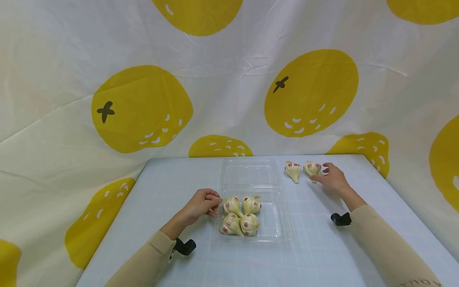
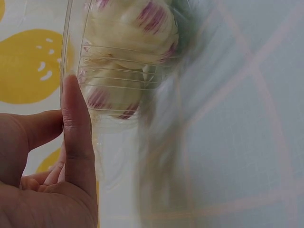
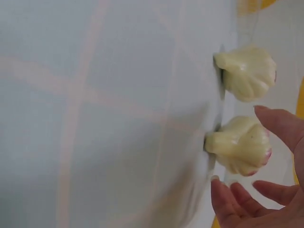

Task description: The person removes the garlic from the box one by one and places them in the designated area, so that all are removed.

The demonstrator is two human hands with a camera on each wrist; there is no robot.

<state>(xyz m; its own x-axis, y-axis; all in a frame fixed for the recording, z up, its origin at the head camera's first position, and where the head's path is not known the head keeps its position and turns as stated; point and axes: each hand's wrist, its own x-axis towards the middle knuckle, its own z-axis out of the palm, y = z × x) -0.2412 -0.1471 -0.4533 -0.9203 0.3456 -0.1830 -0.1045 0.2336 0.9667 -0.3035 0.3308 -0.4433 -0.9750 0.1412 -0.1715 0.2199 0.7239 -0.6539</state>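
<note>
Pinching the clear container (image 1: 274,223) at its left rim with the left hand (image 1: 203,203), spreading an empty right hand (image 1: 332,178) around one garlic bulb (image 1: 311,168) on the tabletop (image 1: 312,251), apparently having four bulbs (image 1: 249,224) already inside and two remaining outside.

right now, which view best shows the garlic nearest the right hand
The right wrist view: the garlic is large and uncovered there. The head view shows it small, partly covered by the right hand; the left wrist view doesn't show it.
</note>
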